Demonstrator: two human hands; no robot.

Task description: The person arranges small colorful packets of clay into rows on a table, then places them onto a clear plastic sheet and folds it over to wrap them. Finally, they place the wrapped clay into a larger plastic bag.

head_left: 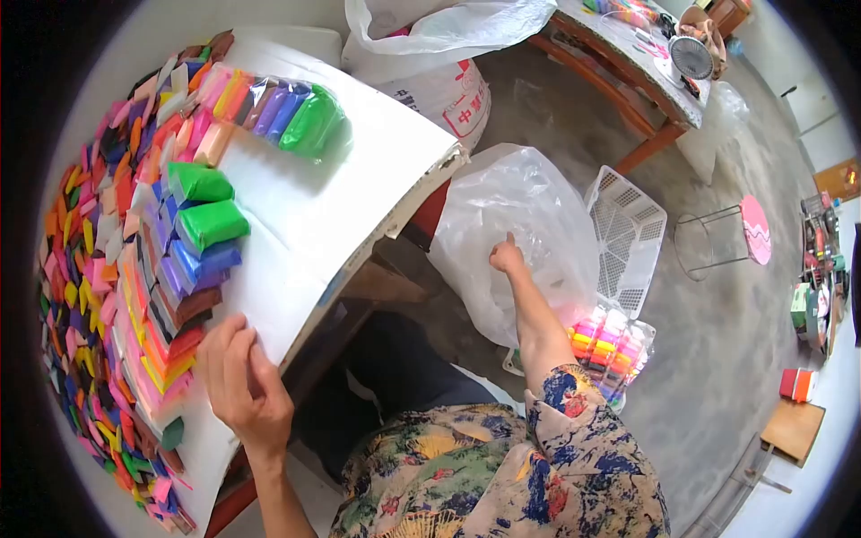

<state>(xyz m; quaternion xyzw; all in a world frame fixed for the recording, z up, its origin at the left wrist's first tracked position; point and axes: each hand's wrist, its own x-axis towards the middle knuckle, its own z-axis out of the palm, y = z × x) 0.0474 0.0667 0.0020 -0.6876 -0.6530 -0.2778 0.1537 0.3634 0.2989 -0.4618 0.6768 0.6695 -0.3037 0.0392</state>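
My left hand (240,381) rests on the white tabletop near its front edge, fingers loosely bent and apart, with nothing visible in them. Just beyond its fingertips lie rows of small wrapped colored clay packs (184,296), with two green packs (212,224) at the far end. Farther back, a clear bag filled with a row of colored packs (269,112) lies on the table. My right arm is stretched out over a large clear plastic bag (484,202). There my right hand (508,257) has its index finger extended and the other fingers partly curled; nothing shows in it.
A big heap of colored pieces (90,296) covers the table's left side. Beside the large bag are a white plastic basket (619,233) and bagged colored packs (610,345). A printed white sack (448,99), a pink stool (755,230) and another table with a fan (691,57) stand beyond.
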